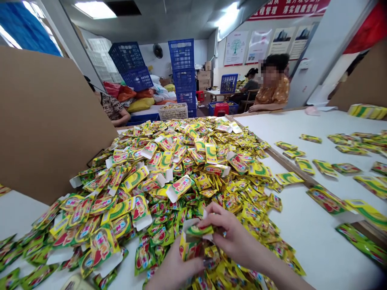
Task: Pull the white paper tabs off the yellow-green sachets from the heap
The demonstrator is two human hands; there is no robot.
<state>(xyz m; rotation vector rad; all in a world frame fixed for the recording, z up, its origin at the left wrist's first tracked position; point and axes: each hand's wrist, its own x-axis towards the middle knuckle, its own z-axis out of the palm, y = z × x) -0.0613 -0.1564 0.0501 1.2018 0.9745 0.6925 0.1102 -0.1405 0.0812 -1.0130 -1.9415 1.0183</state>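
My left hand [178, 266] is closed around a small yellow and green carton [190, 249] whose white top flap stands up. Between the fingers of my right hand [225, 229] is a green candy packet [198, 230], pinched at the carton's open end. Part of the packet is hidden by the fingers. Under and around both hands lie loose candy packets: green ones [161, 235] on the left and yellow ones [250, 209] on the right. Several open cartons [140, 211] with white flaps are heaped on the pile just beyond my hands.
A brown cardboard panel [51, 129] stands at the left. A wooden strip [284, 161] divides the white table [299, 225], with cartons scattered beyond it. Across the table sit a person in orange [272, 94] and a person in a patterned shirt [111, 106]. Blue crates [183, 72] are stacked behind.
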